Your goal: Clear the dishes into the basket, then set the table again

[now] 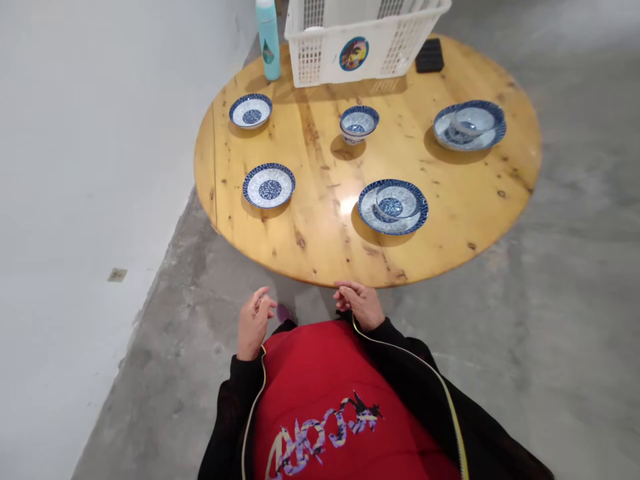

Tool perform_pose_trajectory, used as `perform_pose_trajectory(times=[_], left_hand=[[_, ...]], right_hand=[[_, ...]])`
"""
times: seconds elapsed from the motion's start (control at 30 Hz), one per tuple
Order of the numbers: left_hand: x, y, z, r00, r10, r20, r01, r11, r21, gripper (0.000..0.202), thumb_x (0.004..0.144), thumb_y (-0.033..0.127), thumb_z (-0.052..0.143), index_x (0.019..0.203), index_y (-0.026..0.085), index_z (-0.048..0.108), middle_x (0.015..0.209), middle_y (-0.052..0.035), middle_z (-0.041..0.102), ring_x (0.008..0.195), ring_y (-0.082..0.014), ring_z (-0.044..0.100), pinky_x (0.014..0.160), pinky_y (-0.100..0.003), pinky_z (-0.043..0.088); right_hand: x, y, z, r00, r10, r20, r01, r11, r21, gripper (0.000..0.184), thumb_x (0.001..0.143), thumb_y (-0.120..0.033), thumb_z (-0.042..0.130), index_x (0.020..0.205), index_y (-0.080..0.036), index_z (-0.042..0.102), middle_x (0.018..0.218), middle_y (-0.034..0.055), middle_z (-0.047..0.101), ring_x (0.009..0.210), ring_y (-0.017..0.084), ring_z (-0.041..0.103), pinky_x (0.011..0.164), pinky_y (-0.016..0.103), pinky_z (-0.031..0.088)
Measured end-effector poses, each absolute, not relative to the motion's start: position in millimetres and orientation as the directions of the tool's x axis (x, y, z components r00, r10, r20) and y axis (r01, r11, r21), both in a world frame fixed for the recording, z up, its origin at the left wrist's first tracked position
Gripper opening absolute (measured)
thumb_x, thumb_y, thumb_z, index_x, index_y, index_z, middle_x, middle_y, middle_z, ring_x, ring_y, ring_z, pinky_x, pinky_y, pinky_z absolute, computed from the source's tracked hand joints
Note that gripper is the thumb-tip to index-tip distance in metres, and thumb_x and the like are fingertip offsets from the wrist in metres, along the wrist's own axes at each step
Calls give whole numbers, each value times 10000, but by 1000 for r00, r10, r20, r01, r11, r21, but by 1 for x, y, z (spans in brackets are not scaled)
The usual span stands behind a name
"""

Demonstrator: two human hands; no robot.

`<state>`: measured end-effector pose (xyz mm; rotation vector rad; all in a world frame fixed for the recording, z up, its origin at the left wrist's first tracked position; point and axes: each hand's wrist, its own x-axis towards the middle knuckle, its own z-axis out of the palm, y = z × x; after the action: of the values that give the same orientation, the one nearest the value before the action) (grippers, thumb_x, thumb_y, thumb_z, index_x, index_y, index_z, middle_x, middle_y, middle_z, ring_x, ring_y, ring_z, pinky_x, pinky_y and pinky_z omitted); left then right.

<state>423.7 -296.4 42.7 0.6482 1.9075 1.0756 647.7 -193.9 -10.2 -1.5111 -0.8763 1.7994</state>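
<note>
Red shirt (pixel 300 363) carries slanted, patterned lettering that cannot be read for certain. Just beyond, the left hand (pixel 253 325) and right hand (pixel 363 305) hold nothing, fingers loosely curled, near the edge of a wooden counter (pixel 320 250). Work appears paused; taking up a dish would call for a reach over that edge. Nearest on the counter are a plate (pixel 367 203) bearing a bowl (pixel 403 195), right, and a second plate (pixel 260 179), left; stacked bowls (pixel 359 121) stand behind. No words are legible on the round sticker (pixel 355 53) of the basket (pixel 320 63) or on the bottle (pixel 271 33).
</note>
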Motion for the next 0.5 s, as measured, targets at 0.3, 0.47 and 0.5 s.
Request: perform_pose_trajectory(times=[0.3, 0.47, 0.5], left_hand=[[364, -291, 27, -344, 829, -440, 116, 503, 857, 506, 871, 453, 518, 1219, 110, 652, 800, -33, 720, 600, -116, 601, 640, -251, 516], [358, -270, 25, -254, 870, -422, 155, 467, 871, 454, 896, 421, 508, 1214, 138, 665, 807, -28, 722, 634, -124, 633, 680, -252, 523], [356, -267, 25, -249, 872, -421, 155, 465, 871, 448, 899, 415, 508, 1217, 141, 665, 812, -29, 723, 636, -124, 636, 684, -252, 524]], right_hand=[[642, -191, -12, 259, 825, -502, -113, -490, -864, 371, 585, -385, 771, 859, -143, 708, 605, 9, 675, 450, 112, 592, 425, 211, 470], [670, -144, 6, 459, 765, -452, -130, -446, -886, 173, 659, -227, 693, 814, -151, 683, 580, -2, 661, 421, 97, 566, 407, 183, 459], [674, -132, 9, 483, 754, -446, -125, -444, -887, 123, 691, -202, 676, 805, -155, 670, 579, -4, 658, 418, 94, 561, 406, 178, 457]])
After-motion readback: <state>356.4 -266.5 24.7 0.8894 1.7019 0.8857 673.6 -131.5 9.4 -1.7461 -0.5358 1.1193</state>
